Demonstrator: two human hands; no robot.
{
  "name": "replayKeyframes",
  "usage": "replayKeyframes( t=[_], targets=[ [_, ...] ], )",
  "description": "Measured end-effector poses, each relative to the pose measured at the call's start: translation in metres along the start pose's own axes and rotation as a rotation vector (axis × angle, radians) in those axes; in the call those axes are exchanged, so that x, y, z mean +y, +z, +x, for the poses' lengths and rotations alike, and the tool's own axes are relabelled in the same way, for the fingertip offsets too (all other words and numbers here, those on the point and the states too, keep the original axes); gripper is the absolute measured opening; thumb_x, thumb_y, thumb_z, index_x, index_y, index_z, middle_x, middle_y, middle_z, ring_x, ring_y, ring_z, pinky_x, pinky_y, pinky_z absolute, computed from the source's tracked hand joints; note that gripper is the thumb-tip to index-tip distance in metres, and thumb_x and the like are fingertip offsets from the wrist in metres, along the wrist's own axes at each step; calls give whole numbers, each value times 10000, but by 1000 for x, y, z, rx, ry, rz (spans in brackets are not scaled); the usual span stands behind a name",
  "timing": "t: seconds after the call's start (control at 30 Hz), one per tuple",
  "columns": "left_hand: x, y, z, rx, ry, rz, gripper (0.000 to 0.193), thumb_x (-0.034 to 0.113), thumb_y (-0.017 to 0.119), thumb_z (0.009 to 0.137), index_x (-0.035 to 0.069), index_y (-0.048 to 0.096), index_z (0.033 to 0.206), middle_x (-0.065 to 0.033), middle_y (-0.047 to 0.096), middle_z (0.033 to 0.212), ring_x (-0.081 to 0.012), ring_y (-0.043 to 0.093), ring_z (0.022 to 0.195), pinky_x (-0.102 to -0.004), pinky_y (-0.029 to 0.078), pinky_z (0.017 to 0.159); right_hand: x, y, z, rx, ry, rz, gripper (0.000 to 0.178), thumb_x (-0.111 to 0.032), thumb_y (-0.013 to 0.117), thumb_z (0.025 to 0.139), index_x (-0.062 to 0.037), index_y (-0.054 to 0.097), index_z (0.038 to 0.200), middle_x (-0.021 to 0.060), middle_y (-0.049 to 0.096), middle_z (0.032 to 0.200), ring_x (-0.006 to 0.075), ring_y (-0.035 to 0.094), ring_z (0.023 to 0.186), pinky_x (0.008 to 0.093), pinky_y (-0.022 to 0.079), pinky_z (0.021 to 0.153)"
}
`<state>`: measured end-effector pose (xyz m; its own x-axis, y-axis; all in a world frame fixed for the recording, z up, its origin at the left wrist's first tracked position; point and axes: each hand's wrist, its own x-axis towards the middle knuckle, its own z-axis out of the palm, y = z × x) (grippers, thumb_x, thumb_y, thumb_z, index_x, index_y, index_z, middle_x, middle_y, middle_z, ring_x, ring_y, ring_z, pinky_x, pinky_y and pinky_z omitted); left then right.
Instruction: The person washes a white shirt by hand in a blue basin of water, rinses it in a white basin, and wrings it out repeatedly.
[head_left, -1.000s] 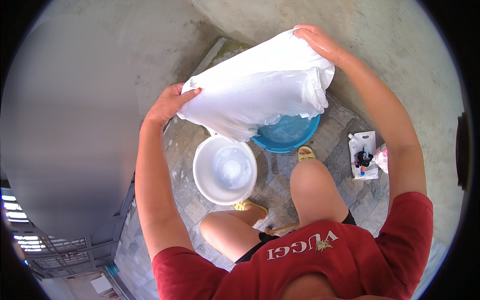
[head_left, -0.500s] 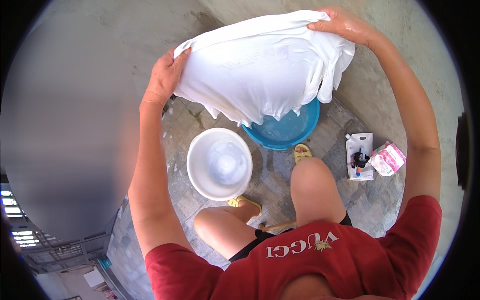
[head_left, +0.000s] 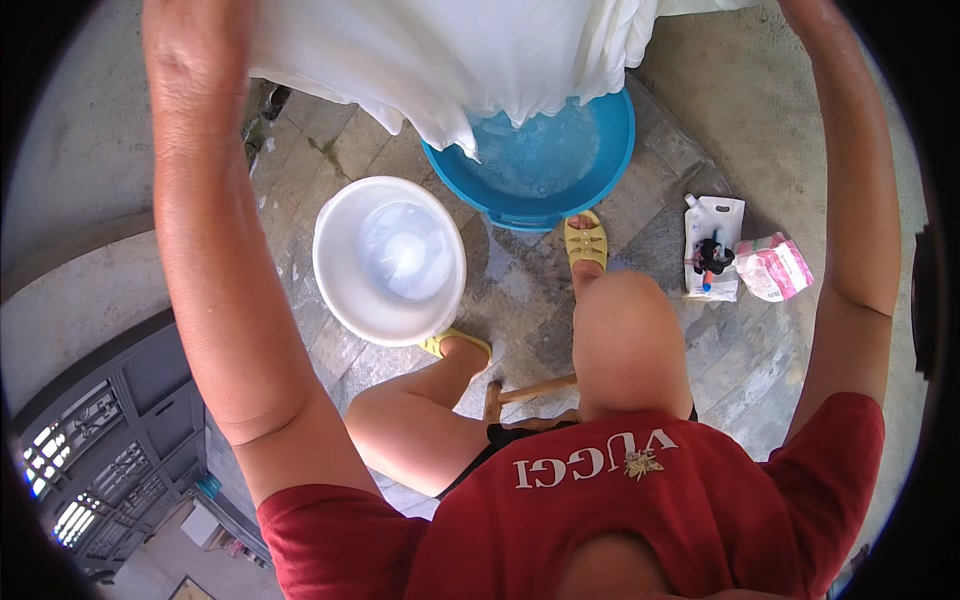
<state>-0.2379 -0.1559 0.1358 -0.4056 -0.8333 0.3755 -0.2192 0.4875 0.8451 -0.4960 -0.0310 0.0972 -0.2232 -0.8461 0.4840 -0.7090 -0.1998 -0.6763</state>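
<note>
A wet white T-shirt (head_left: pixel 430 50) hangs spread between my raised arms, its upper part beyond the top edge of the view. My left hand (head_left: pixel 200 45) is at the shirt's left side, fingers cut off by the edge. Only the wrist end of my right hand (head_left: pixel 812 12) shows at the upper right, where the cloth stretches toward it. The shirt hangs from both hands. Its lower hem droops over the blue basin (head_left: pixel 527 221), which holds cloudy water. Nearer me on the left stands a white basin (head_left: pixel 335 300) with whitish water in it.
On the paved floor at right lie a white spouted pouch (head_left: pixel 722 215) with a small dark item (head_left: pixel 712 258) on it, and a pink-and-white packet (head_left: pixel 775 270). Yellow sandals (head_left: pixel 587 240) are on my feet. A wooden stool (head_left: pixel 535 390) is beneath me; concrete walls (head_left: pixel 770 120) rise beyond.
Both arms have lifted higher and farther out, carrying the shirt up past the top edge. My view has shifted, so the basins sit higher in it and the blue one shows more.
</note>
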Motion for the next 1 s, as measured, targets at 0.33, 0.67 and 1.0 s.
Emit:
replayKeyframes(
  t=[0.33,0.67,1.0],
  targets=[
    [-380,200,-210,-787,-232,906,450,194,485,884,206,430,1331,-146,436,1310,-360,432,1196,-459,429,918,260,311,-222,-753,115,-570,313,-136,570,813,-169,581,1124,81,330,1417,312,308,1307,521,382,934],
    [-402,176,-212,-967,-711,474,365,198,464,888,85,519,1230,-195,556,1182,-352,486,1168,-432,391,981,268,294,-200,-1182,419,-341,397,-196,495,880,-95,515,1263,188,496,1287,342,474,1188,434,402,979],
    [-154,48,-33,-172,-209,81,284,248,528,932,48,597,1121,-14,622,922,-97,548,832,-242,441,758,110,102,-27,-49,153,260,297,-211,537,921,-6,555,1135,62,628,993,125,598,866,272,480,764]
  ],
)
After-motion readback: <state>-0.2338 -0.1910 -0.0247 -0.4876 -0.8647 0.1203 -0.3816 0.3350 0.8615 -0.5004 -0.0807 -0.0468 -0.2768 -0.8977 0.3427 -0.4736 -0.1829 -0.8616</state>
